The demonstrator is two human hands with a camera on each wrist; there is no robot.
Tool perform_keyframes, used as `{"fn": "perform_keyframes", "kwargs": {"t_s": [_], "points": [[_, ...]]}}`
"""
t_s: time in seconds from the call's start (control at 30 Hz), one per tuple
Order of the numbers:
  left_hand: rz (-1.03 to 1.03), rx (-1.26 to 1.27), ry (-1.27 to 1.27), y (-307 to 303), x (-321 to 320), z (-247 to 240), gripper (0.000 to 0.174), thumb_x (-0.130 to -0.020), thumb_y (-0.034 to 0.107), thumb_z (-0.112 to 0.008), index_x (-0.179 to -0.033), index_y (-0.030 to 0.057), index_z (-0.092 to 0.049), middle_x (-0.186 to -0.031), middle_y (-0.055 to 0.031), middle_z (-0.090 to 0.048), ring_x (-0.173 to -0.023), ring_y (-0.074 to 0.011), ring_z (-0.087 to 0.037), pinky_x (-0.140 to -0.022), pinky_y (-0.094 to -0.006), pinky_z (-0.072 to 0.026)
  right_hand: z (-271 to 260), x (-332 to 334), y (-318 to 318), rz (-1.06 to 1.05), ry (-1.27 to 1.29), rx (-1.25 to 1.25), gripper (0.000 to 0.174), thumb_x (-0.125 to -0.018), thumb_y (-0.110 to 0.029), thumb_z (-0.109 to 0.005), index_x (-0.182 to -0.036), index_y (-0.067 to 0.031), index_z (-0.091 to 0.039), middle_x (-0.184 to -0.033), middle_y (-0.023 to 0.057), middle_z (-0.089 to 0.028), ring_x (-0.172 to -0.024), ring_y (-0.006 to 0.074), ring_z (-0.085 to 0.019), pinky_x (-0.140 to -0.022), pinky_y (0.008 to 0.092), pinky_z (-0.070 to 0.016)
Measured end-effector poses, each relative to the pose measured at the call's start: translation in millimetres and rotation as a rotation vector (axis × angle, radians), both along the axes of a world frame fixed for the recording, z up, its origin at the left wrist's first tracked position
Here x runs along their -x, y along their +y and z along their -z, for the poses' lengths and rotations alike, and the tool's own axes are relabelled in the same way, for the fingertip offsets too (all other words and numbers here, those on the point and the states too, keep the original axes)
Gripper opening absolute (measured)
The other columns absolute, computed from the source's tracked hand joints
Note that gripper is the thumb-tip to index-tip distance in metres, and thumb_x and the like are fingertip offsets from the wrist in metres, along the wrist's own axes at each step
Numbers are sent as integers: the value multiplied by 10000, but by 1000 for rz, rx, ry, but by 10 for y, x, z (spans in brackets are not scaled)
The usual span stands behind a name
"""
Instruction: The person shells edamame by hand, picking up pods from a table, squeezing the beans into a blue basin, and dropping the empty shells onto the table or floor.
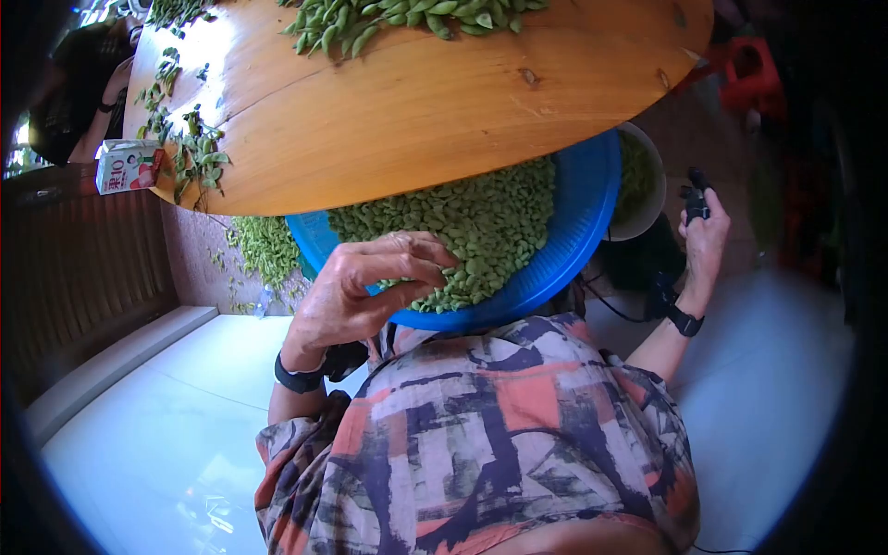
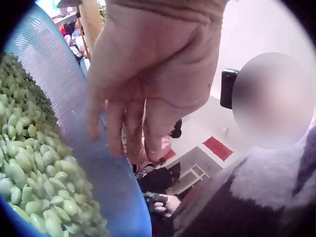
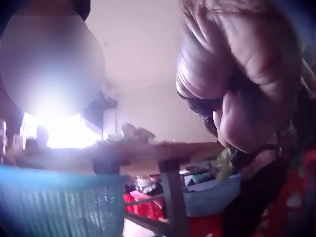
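Note:
In the head view my left hand (image 1: 365,282) is over the near left part of a blue basket (image 1: 592,217) full of shelled green beans (image 1: 481,231). Its fingers curve loosely down towards the beans. The left wrist view shows the same fingers (image 2: 114,131) hanging relaxed beside the basket wall, with nothing seen between them. Out to the right, my right hand (image 1: 706,242) grips a small black object (image 1: 696,205), its exact kind unclear. From the right wrist the curled hand (image 3: 242,84) appears close up, with a blurred yellow-green pod-like piece (image 3: 224,165) just below its fingertips.
A wooden table (image 1: 444,120) overhangs the basket's far side, with bean pods (image 1: 407,18) heaped on it. A pale bowl (image 1: 653,180) stands right of the basket. Green pods (image 1: 264,245) lie on the floor at left. A carton (image 1: 128,166) sits at the table's left edge.

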State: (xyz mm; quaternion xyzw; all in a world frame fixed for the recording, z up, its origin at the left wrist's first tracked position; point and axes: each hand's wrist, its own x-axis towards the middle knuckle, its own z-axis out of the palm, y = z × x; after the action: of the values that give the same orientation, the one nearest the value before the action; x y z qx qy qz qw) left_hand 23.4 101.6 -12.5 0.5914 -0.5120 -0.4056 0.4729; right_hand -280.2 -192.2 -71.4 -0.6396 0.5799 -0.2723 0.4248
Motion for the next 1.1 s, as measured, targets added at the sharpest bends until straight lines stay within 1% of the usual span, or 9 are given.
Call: {"fn": "perform_keyframes", "kwargs": {"t_s": [0.13,0.23,0.33,0.43,0.57,0.7,0.77,0.93,1.1], "points": [[-189,-72,40,-63,-126,-175,157,-798,-105,-629,-912,-12,-684,-914,-130,-694,-849,-201,-675,-793,-299,-523,129,-20,-31,-49,11,-69,373,-849,65,-416,-1150,0,-626,-720,-29,-508,-579,41,-439,-486,193,-333],[-411,60,357,-132,-232,-208,163,-875,-40,-575,-1020,-57,-647,-959,-97,-690,-884,-151,-655,-816,-285,-512,141,-52,-52,-87,25,-42,354,-858,54,-426,-1141,-1,-632,-710,-34,-505,-584,43,-440,-485,200,-333],[-395,-64,-90,-301,-554,-358,253,-884,-49,-474,-1087,-73,-623,-970,-86,-677,-889,-138,-643,-843,-281,-507,124,-85,-56,-66,3,-55,307,-874,30,-451,-1119,2,-635,-707,-33,-504,-590,45,-442,-488,202,-337],[-474,-127,-340,-516,-715,-357,176,-917,44,-575,-1051,-22,-667,-863,-53,-679,-816,-97,-616,-778,-249,-489,70,-149,-28,-37,-22,-67,250,-885,6,-470,-1076,10,-632,-708,-23,-507,-594,47,-442,-496,201,-345],[-450,-144,-567,-731,-782,-229,206,-910,60,-589,-1103,38,-659,-972,-17,-686,-830,-89,-616,-726,-249,-506,-6,-168,18,-33,18,-54,194,-889,-7,-467,-1007,21,-618,-715,-8,-515,-596,49,-440,-509,200,-353],[-392,-52,-739,-884,-702,-131,231,-847,83,-639,-1068,22,-613,-947,-105,-608,-740,-206,-625,-638,-323,-512,-3,-184,19,-45,102,-46,198,-877,6,-456,-1003,36,-606,-710,-2,-514,-595,57,-444,-514,210,-360],[-438,123,-1065,-905,-551,-191,217,-841,80,-645,-1048,23,-616,-929,-116,-607,-734,-240,-622,-642,-329,-510,27,-174,13,-30,49,-61,192,-868,10,-457,-989,40,-603,-705,-4,-513,-594,58,-446,-513,212,-359],[-301,269,-845,-862,-113,-172,136,-786,-31,-668,-909,22,-643,-832,-114,-594,-717,-274,-619,-629,-338,-507,187,-70,-7,-5,-13,-32,155,-865,-2,-476,-953,44,-595,-692,-11,-512,-592,57,-448,-509,214,-353],[-456,222,-827,-777,-305,-223,130,-779,-27,-678,-894,26,-648,-764,-91,-591,-644,-231,-597,-588,-317,-489,131,-143,-32,-94,-10,-64,153,-899,-39,-475,-973,14,-598,-666,-22,-498,-582,51,-448,-496,211,-352]]}}
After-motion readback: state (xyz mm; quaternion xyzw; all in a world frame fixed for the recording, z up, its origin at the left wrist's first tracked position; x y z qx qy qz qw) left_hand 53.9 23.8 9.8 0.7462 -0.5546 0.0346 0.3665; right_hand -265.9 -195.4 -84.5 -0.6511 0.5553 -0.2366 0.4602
